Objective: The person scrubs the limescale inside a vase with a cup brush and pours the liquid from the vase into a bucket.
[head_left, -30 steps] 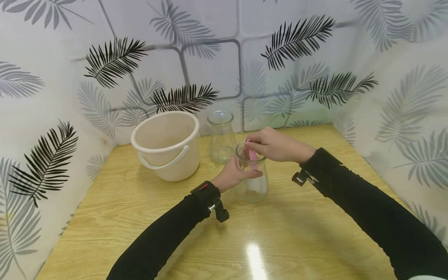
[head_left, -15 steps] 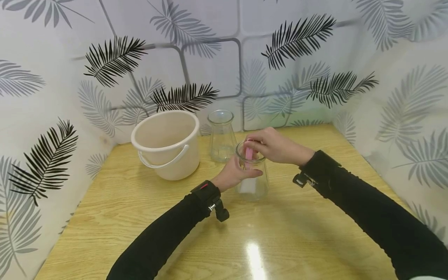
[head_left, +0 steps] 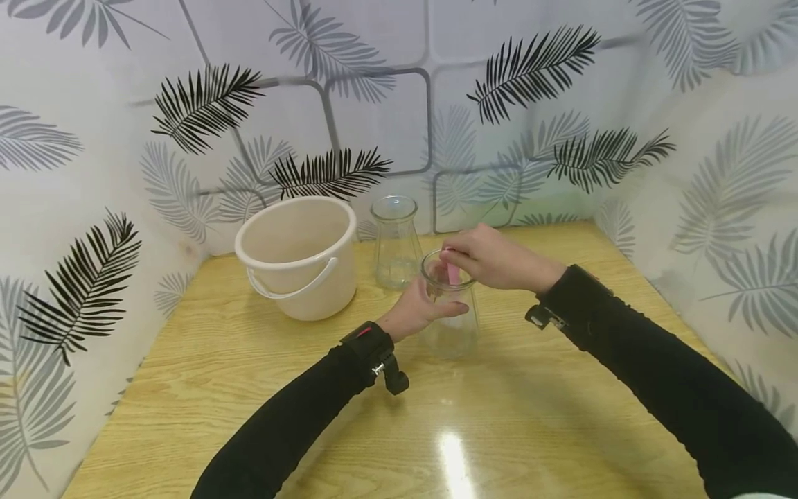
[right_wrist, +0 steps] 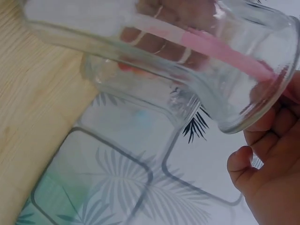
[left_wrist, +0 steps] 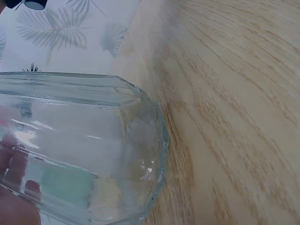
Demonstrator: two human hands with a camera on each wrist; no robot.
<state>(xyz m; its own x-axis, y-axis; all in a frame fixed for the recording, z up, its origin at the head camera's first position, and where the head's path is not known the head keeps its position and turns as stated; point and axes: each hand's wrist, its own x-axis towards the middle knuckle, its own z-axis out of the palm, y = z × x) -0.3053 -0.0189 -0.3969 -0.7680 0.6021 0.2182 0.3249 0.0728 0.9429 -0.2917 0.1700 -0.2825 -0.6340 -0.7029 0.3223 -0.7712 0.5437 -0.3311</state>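
A clear glass vase (head_left: 450,339) with a narrowed neck and flared rim stands at the middle of the table. My left hand (head_left: 419,308) grips its side, thumb round the front. At its mouth, my right hand (head_left: 492,258) pinches the pink handle of a bottle brush (head_left: 453,272). In the right wrist view the brush handle (right_wrist: 220,51) slants down inside the glass towards a whitish end. From the left wrist view, the glass base (left_wrist: 157,154) sits close against the wood, with left fingertips (left_wrist: 16,164) showing through the wall.
Behind the held vase stands a second glass vase (head_left: 397,249) of the same shape, close to the wall. Left of it is a cream bucket (head_left: 321,291) with its handle hanging in front. Leaf-patterned walls (head_left: 374,125) enclose the wooden table (head_left: 249,360) at the back and sides.
The pink handle has shifted and tilted inside the vase mouth, and the right hand has moved slightly right. The left hand and both vases have stayed in place.
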